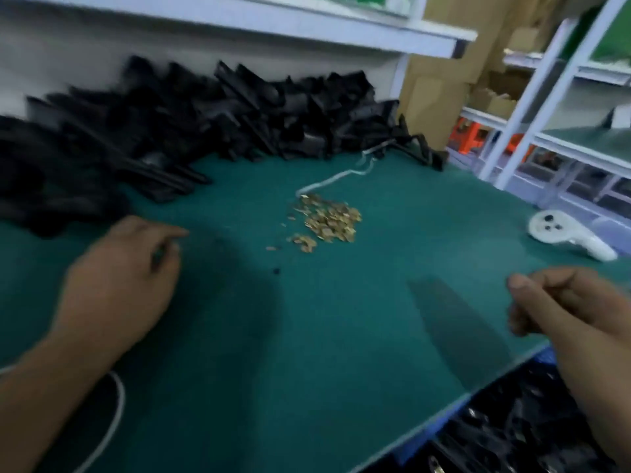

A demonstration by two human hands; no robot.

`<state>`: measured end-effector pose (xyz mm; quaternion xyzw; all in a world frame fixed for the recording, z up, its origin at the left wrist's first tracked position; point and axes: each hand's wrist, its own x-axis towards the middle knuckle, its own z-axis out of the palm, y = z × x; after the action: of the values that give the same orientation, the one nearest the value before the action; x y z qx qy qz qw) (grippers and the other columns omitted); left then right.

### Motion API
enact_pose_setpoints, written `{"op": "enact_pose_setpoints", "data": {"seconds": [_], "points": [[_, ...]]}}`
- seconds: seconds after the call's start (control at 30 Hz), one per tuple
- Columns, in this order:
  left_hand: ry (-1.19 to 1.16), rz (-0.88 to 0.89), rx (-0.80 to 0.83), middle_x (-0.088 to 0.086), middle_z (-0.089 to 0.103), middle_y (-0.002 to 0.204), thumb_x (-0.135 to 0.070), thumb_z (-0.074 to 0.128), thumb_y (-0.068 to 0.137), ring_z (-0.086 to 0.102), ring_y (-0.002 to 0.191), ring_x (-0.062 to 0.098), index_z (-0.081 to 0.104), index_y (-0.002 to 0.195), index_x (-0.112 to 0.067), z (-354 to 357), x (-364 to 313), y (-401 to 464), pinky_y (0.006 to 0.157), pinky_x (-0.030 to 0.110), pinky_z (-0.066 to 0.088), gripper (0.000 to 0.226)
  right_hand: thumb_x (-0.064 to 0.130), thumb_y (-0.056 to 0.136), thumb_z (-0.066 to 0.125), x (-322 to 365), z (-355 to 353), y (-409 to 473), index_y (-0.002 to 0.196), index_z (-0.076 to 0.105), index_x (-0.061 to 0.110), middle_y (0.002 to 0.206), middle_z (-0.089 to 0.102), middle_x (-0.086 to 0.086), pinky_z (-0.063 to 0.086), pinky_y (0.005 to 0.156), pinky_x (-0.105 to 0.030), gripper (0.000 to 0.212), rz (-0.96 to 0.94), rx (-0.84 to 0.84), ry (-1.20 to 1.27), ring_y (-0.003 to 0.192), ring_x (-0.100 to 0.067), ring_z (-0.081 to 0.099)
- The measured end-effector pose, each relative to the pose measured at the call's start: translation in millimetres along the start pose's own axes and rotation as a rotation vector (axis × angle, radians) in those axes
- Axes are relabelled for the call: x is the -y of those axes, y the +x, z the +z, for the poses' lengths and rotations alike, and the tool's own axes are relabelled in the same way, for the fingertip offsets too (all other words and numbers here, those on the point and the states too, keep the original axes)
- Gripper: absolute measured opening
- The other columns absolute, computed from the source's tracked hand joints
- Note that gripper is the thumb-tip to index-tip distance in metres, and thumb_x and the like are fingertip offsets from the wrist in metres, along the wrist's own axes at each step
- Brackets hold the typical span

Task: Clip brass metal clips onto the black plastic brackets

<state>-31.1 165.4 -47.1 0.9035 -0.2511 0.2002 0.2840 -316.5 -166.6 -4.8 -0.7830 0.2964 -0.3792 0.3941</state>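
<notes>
A big heap of black plastic brackets lies along the back and left of the green table. A small pile of brass clips sits on the mat near the middle. My left hand hovers low over the mat in front of the bracket heap, fingers loosely curled, nothing visible in it. My right hand is at the right edge of the table with fingers curled; the blur hides whether it holds anything.
A white handheld controller lies at the table's right edge. A thin white cable runs from the clips toward the heap. A bin of black parts stands below the front right edge. Shelving and cardboard boxes stand at the right.
</notes>
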Motion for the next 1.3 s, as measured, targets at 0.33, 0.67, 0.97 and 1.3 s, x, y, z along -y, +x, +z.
{"op": "enact_pose_setpoints", "data": {"seconds": [0.33,0.67,0.97,1.3], "points": [[0.156,-0.113,-0.037,-0.011,0.057,0.102,-0.038,0.048,0.097,0.063,0.088,0.018,0.069,0.112,-0.032,-2.2,0.8,4.5,0.063,0.035,0.054,0.026,0.024,0.098,0.064,124.2,316.4,27.8,0.116,0.069,0.021,0.113,0.065,0.004,0.050,0.096,-0.034,0.018,-0.534,0.612,-0.173,0.106,-0.013,0.062],[0.141,-0.162,0.007,-0.014,0.050,0.096,-0.047,0.029,0.098,0.054,0.084,0.009,0.063,0.110,-0.034,-0.8,4.5,8.4,0.064,0.034,0.053,0.038,0.019,0.100,0.060,110.5,409.9,73.3,0.117,0.072,0.015,0.116,0.060,-0.004,0.048,0.093,-0.036,0.021,-0.704,0.490,-0.392,0.113,-0.026,0.057],[0.054,-0.190,-0.061,-0.012,0.060,0.084,-0.057,0.023,0.100,0.055,0.074,0.008,0.060,0.099,-0.029,2.0,1.5,8.5,0.059,0.032,0.050,0.046,0.013,0.097,0.067,94.8,310.1,48.7,0.106,0.068,0.028,0.104,0.054,0.014,0.049,0.080,-0.019,0.017,-0.914,0.668,-0.032,0.095,-0.012,0.062],[-0.418,-0.423,-0.063,-0.018,0.060,0.108,-0.094,0.037,0.074,0.059,0.098,0.008,0.046,0.148,-0.027,0.8,12.2,12.4,0.076,0.028,0.047,0.100,0.006,0.099,0.068,96.5,272.0,12.4,0.108,0.072,0.016,0.105,0.053,0.008,0.047,0.082,-0.018,0.015,-0.857,0.758,0.202,0.096,-0.014,0.061]]}}
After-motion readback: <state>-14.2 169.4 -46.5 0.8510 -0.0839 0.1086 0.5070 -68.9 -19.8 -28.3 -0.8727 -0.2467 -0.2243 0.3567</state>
